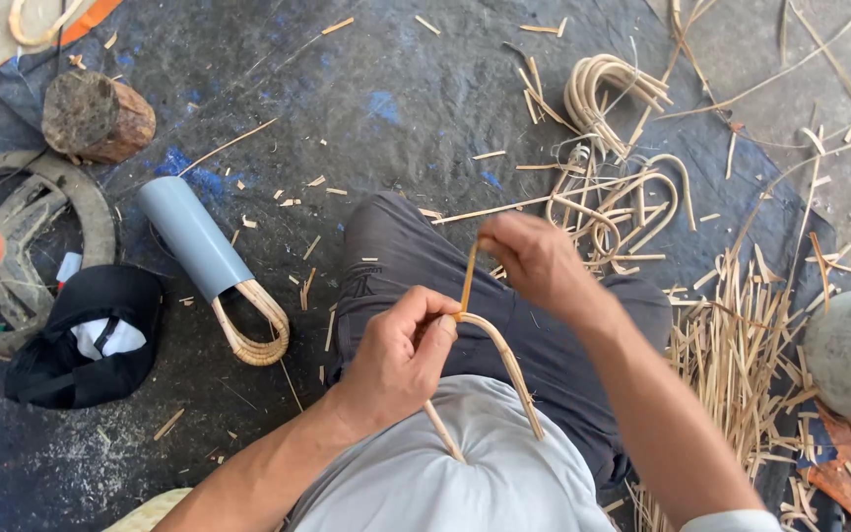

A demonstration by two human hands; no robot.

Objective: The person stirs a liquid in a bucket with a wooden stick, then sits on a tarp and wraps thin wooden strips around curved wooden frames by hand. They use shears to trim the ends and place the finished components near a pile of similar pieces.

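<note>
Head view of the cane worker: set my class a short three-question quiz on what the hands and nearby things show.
1. True or false: the left hand pinches the top of the bent cane loop.
2. What does the right hand grip? A) the grey pipe B) a thin cane strip C) the log stump
3. Fill in: the pile of finished loops lies on the person's ____ side.

Key: 1 true; 2 B; 3 right.
</note>
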